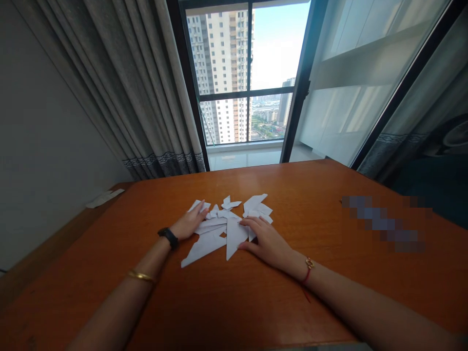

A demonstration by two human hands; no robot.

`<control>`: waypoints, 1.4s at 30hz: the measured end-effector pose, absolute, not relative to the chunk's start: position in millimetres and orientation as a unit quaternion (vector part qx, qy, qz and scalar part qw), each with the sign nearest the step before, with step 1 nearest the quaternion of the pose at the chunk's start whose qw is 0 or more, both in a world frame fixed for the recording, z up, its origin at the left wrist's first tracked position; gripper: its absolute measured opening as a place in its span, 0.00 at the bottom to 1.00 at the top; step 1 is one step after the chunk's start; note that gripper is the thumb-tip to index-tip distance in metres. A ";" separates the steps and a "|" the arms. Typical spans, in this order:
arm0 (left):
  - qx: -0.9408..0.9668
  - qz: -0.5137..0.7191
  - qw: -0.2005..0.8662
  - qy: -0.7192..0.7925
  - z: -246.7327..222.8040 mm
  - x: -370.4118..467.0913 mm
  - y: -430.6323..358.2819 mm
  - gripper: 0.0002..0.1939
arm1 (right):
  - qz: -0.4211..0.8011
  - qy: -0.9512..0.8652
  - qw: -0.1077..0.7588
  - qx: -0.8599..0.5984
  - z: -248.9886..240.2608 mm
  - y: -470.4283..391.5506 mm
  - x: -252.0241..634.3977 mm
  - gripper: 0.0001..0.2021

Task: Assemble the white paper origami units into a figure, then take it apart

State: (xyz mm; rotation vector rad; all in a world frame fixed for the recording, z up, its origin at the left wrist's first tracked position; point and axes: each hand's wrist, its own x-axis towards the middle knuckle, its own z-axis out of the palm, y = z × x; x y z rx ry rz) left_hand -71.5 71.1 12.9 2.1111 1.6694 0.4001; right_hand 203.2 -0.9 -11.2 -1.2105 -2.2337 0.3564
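Bare left hand [188, 224] and bare right hand [268, 241] both on pile of angular white paper pieces [214, 236], overlapping, on glossy orange-brown wooden table [204, 307]. Grey fabric curtain [139, 87] left of black-framed window [248, 92].

A: Left hand [185, 225]: palm and underside hidden, lying over the paper pieces [208, 246].

B: Right hand [269, 241]: palm hidden too, and it covers part of the pile. Number of pieces?

A: Cannot tell. They overlap, lower ones mostly covered.

B: Forearms?

A: Both cut off, left at bottom edge, right towards the lower right corner. Counter [292, 302] also runs out of view, lower left and right.

B: Pixelated patch [380, 222], right side of counter: whatever lies there is unreadable.

A: Curtain [109, 73] and tower block [223, 58]: tops out of view. Distant buildings [268, 114]: too small for detail.

B: Dark shape [453, 136], right edge: cropped, dim, unidentifiable.
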 end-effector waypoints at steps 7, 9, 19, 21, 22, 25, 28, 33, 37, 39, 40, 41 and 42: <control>0.838 0.004 0.217 0.501 33.8 -42.3 23.6 0.63 | 0.100 -0.813 0.278 -0.502 -0.3 3.2 222.3 0.35; 0.834 -0.021 0.191 0.517 26.3 -44.1 24.9 0.63 | 0.082 -0.813 0.257 -0.516 -0.1 3.7 223.8 0.33; 0.819 0.141 0.011 0.557 8.1 -30.0 30.2 0.34 | 0.135 -0.809 0.332 -0.465 -10.8 19.9 216.3 0.28; 0.824 0.160 0.017 0.544 15.9 -21.2 23.3 0.29 | 0.136 -0.792 0.343 -0.487 -5.8 27.4 219.9 0.26; 0.824 0.171 0.018 0.540 19.6 -16.1 19.6 0.25 | 0.124 -0.776 0.333 -0.520 -2.9 31.7 222.2 0.25; 0.814 0.192 0.001 0.549 26.3 0.6 9.0 0.12 | 0.081 -0.723 0.262 -0.634 3.1 44.0 228.9 0.26; 0.798 0.205 -0.023 0.566 23.6 14.9 -0.4 0.09 | 0.089 -0.700 0.212 -0.676 0.5 51.6 232.9 0.24; 0.810 0.226 -0.024 0.540 8.4 28.6 -13.0 0.24 | 0.174 -0.676 0.277 -0.660 -16.5 57.4 238.3 0.25; 0.804 0.204 0.059 0.555 3.6 27.9 -14.5 0.25 | 0.294 -0.657 0.343 -0.604 -17.2 58.2 248.2 0.24; 0.800 0.209 0.099 0.553 6.9 21.9 -12.2 0.18 | 0.396 -0.638 0.350 -0.560 -8.5 55.0 256.3 0.21; 0.799 0.220 0.116 0.547 9.7 17.5 -10.4 0.15 | 0.456 -0.624 0.342 -0.534 -2.5 52.5 261.0 0.19; 0.797 0.235 0.134 0.540 13.0 12.6 -8.2 0.12 | 0.515 -0.608 0.328 -0.507 3.8 49.8 265.5 0.19; 0.791 0.252 0.157 0.535 16.4 7.3 -5.6 0.11 | 0.568 -0.590 0.311 -0.482 9.9 47.2 269.4 0.17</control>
